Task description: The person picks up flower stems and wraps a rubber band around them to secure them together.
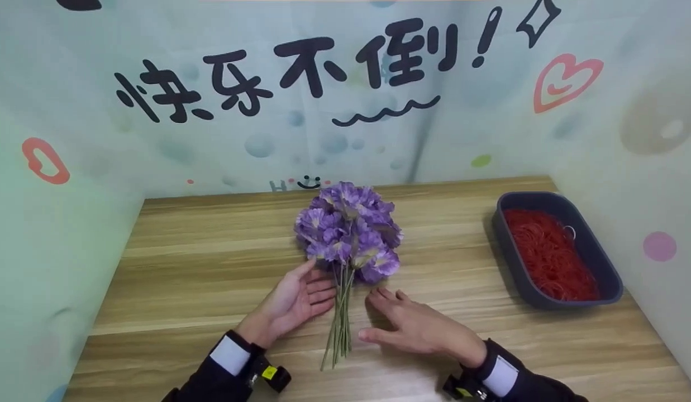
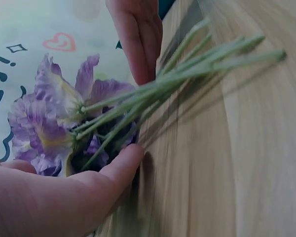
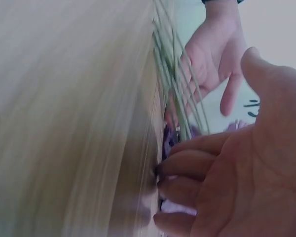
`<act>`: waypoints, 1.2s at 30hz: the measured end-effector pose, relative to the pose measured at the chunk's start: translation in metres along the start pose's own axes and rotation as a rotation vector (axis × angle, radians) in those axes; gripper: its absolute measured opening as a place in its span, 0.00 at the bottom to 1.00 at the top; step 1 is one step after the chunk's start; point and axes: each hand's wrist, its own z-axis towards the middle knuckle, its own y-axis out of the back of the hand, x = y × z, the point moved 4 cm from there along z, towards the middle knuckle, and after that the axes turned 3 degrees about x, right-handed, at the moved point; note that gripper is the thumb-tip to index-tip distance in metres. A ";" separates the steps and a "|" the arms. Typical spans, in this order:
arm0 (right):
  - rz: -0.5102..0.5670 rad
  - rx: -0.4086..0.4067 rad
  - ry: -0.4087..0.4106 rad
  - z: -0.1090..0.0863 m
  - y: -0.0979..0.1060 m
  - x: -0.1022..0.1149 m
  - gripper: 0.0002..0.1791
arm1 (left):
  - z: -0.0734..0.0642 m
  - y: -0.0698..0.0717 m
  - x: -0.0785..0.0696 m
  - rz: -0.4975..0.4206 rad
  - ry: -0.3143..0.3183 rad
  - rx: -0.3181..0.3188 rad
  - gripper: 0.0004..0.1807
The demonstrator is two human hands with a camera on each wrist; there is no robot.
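Note:
A bunch of purple artificial flowers (image 1: 351, 223) lies on the wooden table, blooms toward the back wall and thin green stems (image 1: 341, 318) toward the person. Just left of the stems is my left hand (image 1: 294, 298), palm turned up and inward, its fingertips right at them below the blooms. On the other side my right hand (image 1: 420, 326) rests low over the table, back upward, thumb apart and fingers pointing at the flowers. Its fingertips reach the tabletop in the right wrist view, where both hands (image 3: 256, 168) show relaxed fingers with nothing held.
At the right stands a dark blue tub (image 1: 594, 245) holding many red rubber bands (image 1: 549, 257) and one pale ring (image 1: 570, 231). A printed backdrop (image 1: 239, 151) borders the wooden table (image 1: 200, 251) at the back and sides.

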 end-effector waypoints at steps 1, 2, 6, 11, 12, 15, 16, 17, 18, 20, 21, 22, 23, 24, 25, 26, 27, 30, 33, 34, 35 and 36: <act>-0.007 -0.005 -0.015 0.001 -0.001 0.002 0.52 | 0.001 -0.002 0.001 -0.008 0.005 -0.002 0.45; -0.015 -0.012 -0.026 0.003 -0.002 0.004 0.53 | 0.002 -0.005 0.002 -0.015 0.010 -0.002 0.45; -0.044 -0.058 -0.052 0.008 -0.004 0.010 0.54 | 0.009 -0.016 0.007 -0.034 0.022 0.028 0.45; -0.082 -0.112 -0.069 0.010 -0.005 0.012 0.54 | 0.017 -0.027 0.011 -0.056 0.023 0.030 0.44; -0.091 -0.122 -0.074 0.010 -0.005 0.012 0.53 | 0.019 -0.029 0.011 -0.060 0.023 0.025 0.43; -0.120 -0.147 -0.098 0.008 -0.005 0.013 0.53 | 0.024 -0.035 0.012 -0.084 0.019 0.007 0.42; -0.132 -0.151 -0.108 0.008 -0.005 0.013 0.53 | 0.026 -0.037 0.012 -0.099 0.019 0.000 0.42; -0.143 -0.156 -0.117 0.008 -0.006 0.013 0.53 | 0.028 -0.039 0.013 -0.114 0.021 -0.006 0.42; -0.154 -0.160 -0.126 0.008 -0.006 0.014 0.54 | 0.030 -0.041 0.013 -0.133 0.024 -0.015 0.43; -0.167 -0.168 -0.145 0.007 -0.006 0.014 0.56 | 0.034 -0.044 0.014 -0.167 0.027 -0.030 0.43; -0.173 -0.173 -0.151 0.007 -0.007 0.013 0.57 | 0.035 -0.046 0.014 -0.185 0.027 -0.034 0.44; -0.177 -0.181 -0.155 0.007 -0.007 0.013 0.58 | 0.037 -0.048 0.014 -0.203 0.023 -0.036 0.44; -0.179 -0.189 -0.158 0.007 -0.007 0.013 0.59 | 0.038 -0.050 0.014 -0.218 0.016 -0.036 0.44; -0.179 -0.197 -0.162 0.007 -0.007 0.012 0.59 | 0.039 -0.053 0.015 -0.235 0.005 -0.036 0.44; -0.180 -0.205 -0.164 0.007 -0.006 0.012 0.60 | 0.040 -0.055 0.015 -0.251 -0.008 -0.035 0.43; -0.182 -0.213 -0.164 0.007 -0.006 0.011 0.60 | 0.040 -0.057 0.015 -0.269 -0.024 -0.037 0.43; -0.182 -0.219 -0.166 0.007 -0.006 0.011 0.60 | 0.040 -0.059 0.014 -0.284 -0.040 -0.041 0.43; -0.179 -0.232 -0.168 0.006 -0.003 0.010 0.60 | 0.039 -0.064 0.013 -0.337 -0.086 -0.066 0.42; -0.177 -0.246 -0.161 0.005 0.000 0.011 0.59 | 0.036 -0.070 0.012 -0.387 -0.116 -0.095 0.42; -0.177 -0.253 -0.153 0.004 0.001 0.011 0.58 | 0.035 -0.071 0.012 -0.404 -0.123 -0.101 0.42; -0.180 -0.259 -0.145 0.004 0.002 0.011 0.57 | 0.035 -0.073 0.011 -0.413 -0.127 -0.104 0.42; -0.181 -0.267 -0.136 0.003 0.003 0.011 0.55 | 0.034 -0.074 0.011 -0.422 -0.131 -0.106 0.41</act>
